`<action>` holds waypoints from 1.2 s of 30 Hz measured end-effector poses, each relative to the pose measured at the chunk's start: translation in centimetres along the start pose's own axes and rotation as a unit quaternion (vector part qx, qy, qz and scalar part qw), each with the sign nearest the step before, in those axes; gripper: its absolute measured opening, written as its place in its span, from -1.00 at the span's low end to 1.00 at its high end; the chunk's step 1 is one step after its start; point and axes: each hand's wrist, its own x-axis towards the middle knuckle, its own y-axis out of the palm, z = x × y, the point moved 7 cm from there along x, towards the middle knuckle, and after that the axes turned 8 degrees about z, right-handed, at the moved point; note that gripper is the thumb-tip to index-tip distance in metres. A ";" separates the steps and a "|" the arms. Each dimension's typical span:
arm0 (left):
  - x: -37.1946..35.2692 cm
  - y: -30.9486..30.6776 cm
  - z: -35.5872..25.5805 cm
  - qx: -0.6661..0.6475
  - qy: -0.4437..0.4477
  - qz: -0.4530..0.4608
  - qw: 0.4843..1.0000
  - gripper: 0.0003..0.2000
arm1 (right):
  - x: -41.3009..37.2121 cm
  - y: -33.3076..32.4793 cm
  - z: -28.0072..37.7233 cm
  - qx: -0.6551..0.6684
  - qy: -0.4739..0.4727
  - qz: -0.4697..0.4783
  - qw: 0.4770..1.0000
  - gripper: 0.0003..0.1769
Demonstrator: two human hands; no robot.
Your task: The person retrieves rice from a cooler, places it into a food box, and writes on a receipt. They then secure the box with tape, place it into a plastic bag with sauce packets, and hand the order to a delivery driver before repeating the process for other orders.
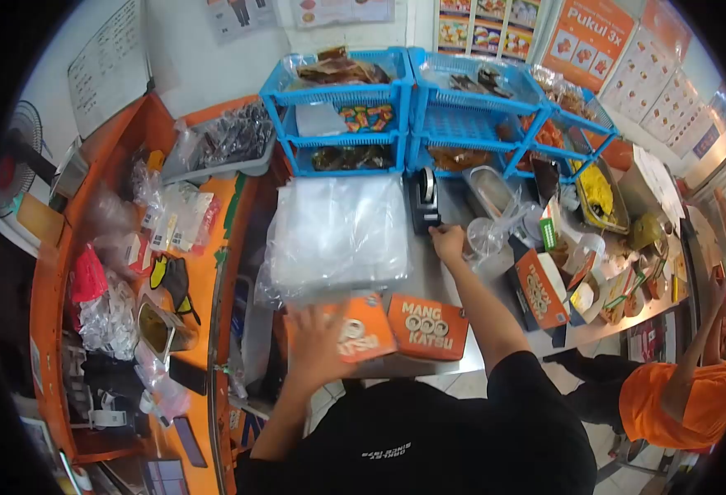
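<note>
In the head view, the left hand (318, 342), blurred, is open with its fingers spread over the left orange box (367, 330), which sits just beside the right orange box (427, 328) (marked MANG KATSU) at the counter's near edge. The right hand (449, 245) has its fingers curled at the near end of the black tape dispenser (426, 205); whether they pinch tape, I cannot tell. Clear plastic bags (338, 235) lie behind the boxes, below blue racks (340, 136). A person in orange (683, 404) is well apart, at right.

"MANG KATSU" on orange box (427, 327), "Pukul 3x" on orange poster (586, 41), "SINCE" on black shirt (462, 425)
</note>
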 end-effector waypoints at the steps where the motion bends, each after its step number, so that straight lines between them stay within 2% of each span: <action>1: -0.7 -0.5 1.7 0.011 -0.004 -0.008 1.000 0.12 | 0.1 0.7 -1.0 0.001 0.009 0.007 1.000 -0.74; 3: -1.2 0.9 4.9 0.019 -0.012 0.004 1.000 0.12 | -0.4 1.2 -0.9 -0.049 -0.108 -0.071 0.990 -0.72; 5: -1.0 3.8 7.2 0.027 -0.014 0.022 0.999 0.13 | -2.7 -0.1 1.7 -0.058 -0.085 -0.028 0.994 -0.75; 7: -0.6 6.0 8.3 -0.008 0.013 -0.018 1.000 0.12 | -6.1 -1.8 2.3 -0.068 -0.061 0.012 0.996 -0.77; 9: -0.4 4.6 6.5 -0.014 0.000 0.023 1.000 0.09 | -10.8 -6.2 2.7 0.105 -0.233 -0.106 0.961 -0.83; 11: 0.7 2.3 1.1 -0.097 0.133 -0.027 0.986 -0.06 | -16.0 -9.6 2.1 0.225 -0.075 -0.041 0.970 -0.83; 12: 1.7 3.4 -1.6 -0.108 0.214 -0.027 0.971 -0.16 | -18.3 -9.7 0.7 0.247 -0.052 -0.028 0.967 -0.78; 13: 2.4 5.0 -4.4 -0.119 0.295 -0.029 0.948 -0.25 | -20.4 -9.7 -0.5 0.269 -0.031 -0.018 0.962 -0.70; 15: 2.8 7.4 -9.0 -0.097 0.402 -0.011 0.911 -0.55 | -24.5 -8.9 -1.9 0.286 0.025 -0.003 0.958 -0.41; 16: 3.6 8.8 -9.0 -0.100 0.407 -0.010 0.908 -0.55 | -26.1 -8.3 -2.1 0.312 0.042 0.021 0.949 -0.12; 17: 4.2 10.1 -9.3 -0.076 0.436 -0.025 0.897 -0.63 | -27.4 -7.7 -2.6 0.343 0.050 0.026 0.938 0.01; 18: 4.6 11.5 -9.5 -0.051 0.463 -0.040 0.884 -0.72 | -28.6 -7.2 -3.1 0.361 0.075 0.022 0.929 0.06; 19: 5.1 12.1 -9.7 -0.053 0.469 -0.039 0.881 -0.72 | -29.5 -6.6 -2.9 0.380 0.101 0.019 0.919 0.12; 21: 5.4 12.3 -9.7 -0.101 0.476 -0.063 0.871 -0.83 | -30.6 -4.5 -3.8 0.408 0.122 0.042 0.904 0.16; 23: 5.2 12.0 -9.9 -0.114 0.468 -0.070 0.874 -0.85 | -30.6 -3.5 -3.2 0.420 0.122 0.035 0.899 0.17; 25: 5.2 11.7 -9.9 -0.143 0.440 -0.077 0.883 -0.86 | -30.0 -3.2 -3.2 0.413 0.129 -0.014 0.901 0.17; 29: 5.1 11.4 -10.0 -0.132 0.451 -0.101 0.877 -0.84 | -29.1 -2.3 -3.7 0.394 0.125 -0.016 0.910 0.15; 31: 5.0 11.6 -10.2 -0.103 0.454 -0.083 0.881 -0.77 | -29.2 -2.0 -3.9 0.392 0.122 -0.017 0.912 0.14; 33: 5.2 11.6 -10.2 -0.117 0.445 -0.064 0.886 -0.77 | -29.2 -2.4 -3.2 0.322 0.076 -0.036 0.943 0.04; 34: 5.4 11.6 -10.0 -0.130 0.437 -0.044 0.889 -0.76 | -29.4 -2.2 -3.3 0.324 0.075 -0.030 0.943 0.04; 35: 5.5 11.7 -9.5 -0.128 0.431 -0.045 0.892 -0.76 | -29.5 -2.5 -2.6 0.193 0.008 -0.036 0.981 -0.08; 36: 6.1 12.3 -9.1 -0.158 0.423 -0.003 0.892 -0.70 | -29.7 -2.5 -1.8 0.058 -0.063 -0.043 0.995 -0.18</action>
